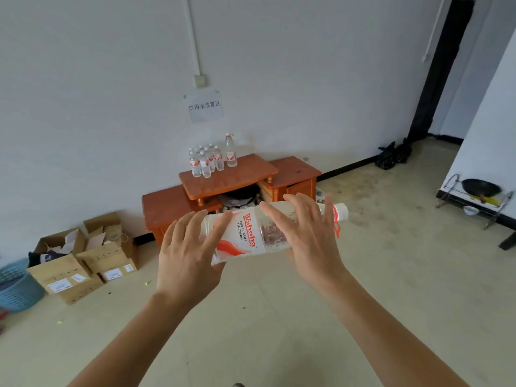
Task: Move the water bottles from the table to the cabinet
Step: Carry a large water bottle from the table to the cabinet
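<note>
While both arms stretch forward in the head view, a water bottle (245, 236) lies sideways in the air between the hands, cap pointing right, above the floor and short of the orange wooden cabinet (231, 177). The left hand (187, 261) covers its base end and the right hand (310, 241) its neck end, all visible fingers straight and spread. A cluster of bottles (206, 163) stands on the cabinet top by the wall. Cardboard boxes (83, 261) sit at left.
</note>
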Demonstrator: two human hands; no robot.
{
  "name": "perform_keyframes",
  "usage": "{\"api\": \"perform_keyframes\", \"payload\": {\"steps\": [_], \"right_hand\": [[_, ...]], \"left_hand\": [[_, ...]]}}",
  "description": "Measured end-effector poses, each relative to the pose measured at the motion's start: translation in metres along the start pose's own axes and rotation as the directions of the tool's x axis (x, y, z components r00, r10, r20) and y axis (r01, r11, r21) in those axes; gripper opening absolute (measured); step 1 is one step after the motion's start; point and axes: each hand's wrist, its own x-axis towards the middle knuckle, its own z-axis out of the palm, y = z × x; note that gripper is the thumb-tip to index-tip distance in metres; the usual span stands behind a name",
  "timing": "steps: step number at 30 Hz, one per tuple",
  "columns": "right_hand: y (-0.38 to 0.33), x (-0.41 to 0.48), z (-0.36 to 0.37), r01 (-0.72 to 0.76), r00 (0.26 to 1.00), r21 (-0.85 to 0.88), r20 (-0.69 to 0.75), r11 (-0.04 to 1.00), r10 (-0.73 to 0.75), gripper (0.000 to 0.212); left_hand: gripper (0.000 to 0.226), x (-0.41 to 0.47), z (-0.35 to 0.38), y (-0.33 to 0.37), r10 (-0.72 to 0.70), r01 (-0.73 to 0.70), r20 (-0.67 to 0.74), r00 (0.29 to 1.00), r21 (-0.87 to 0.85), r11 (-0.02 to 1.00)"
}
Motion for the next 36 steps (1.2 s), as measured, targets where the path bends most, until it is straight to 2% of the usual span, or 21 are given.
{"api": "perform_keyframes", "payload": {"steps": [5, 10, 16, 18, 21, 25, 28, 31, 33, 36], "right_hand": [[0.055, 0.062, 0.081, 0.0, 0.999, -0.024, 0.043, 1.0, 0.001, 0.115], [0.121, 0.156, 0.163, 0.027, 1.0, -0.07, 0.001, 0.997, -0.027, 0.113], [0.202, 0.246, 0.23, -0.022, 0.999, -0.092, -0.043, 0.996, 0.018, 0.101], [0.239, 0.268, 0.259, -0.05, 0.996, -0.12, -0.079, 0.992, 0.041, 0.097], [0.283, 0.3, 0.295, -0.048, 0.998, -0.123, -0.057, 0.991, 0.041, 0.092], [0.379, 0.36, 0.372, -0.08, 0.996, -0.096, -0.037, 0.992, 0.076, 0.093], [0.407, 0.38, 0.397, -0.034, 0.999, -0.098, -0.023, 0.995, 0.031, 0.1], [0.449, 0.441, 0.446, 0.037, 0.999, -0.068, 0.007, 0.997, -0.037, 0.104], [0.462, 0.484, 0.48, 0.058, 0.996, -0.008, 0.067, 0.998, -0.057, 0.105], [0.464, 0.524, 0.529, 0.103, 0.991, 0.038, 0.079, 0.994, -0.106, 0.106]], "left_hand": [[0.098, 0.074, 0.088, -0.02, -0.002, 0.002, -0.003, 1.0, -0.032, 0.999], [0.099, 0.184, 0.169, -0.045, -0.008, 0.006, -0.033, 0.999, -0.065, 0.998], [0.106, 0.311, 0.245, -0.057, 0.02, -0.02, -0.005, 1.0, -0.068, 0.997], [0.107, 0.349, 0.281, -0.052, 0.007, -0.007, -0.004, 1.0, -0.068, 0.998], [0.106, 0.403, 0.328, -0.05, 0.035, -0.035, -0.006, 0.999, -0.038, 0.999], [0.107, 0.501, 0.421, -0.033, 0.031, -0.031, 0.0, 1.0, -0.021, 0.999], [0.108, 0.527, 0.446, -0.031, 0.029, -0.029, 0.009, 1.0, 0.012, 1.0], [0.107, 0.583, 0.485, -0.042, -0.015, 0.015, 0.004, 1.0, 0.053, 0.999], [0.098, 0.615, 0.507, -0.059, -0.07, 0.069, 0.01, 0.997, 0.067, 0.995], [0.083, 0.639, 0.533, -0.084, -0.114, 0.11, 0.034, 0.993, 0.104, 0.988]]}}
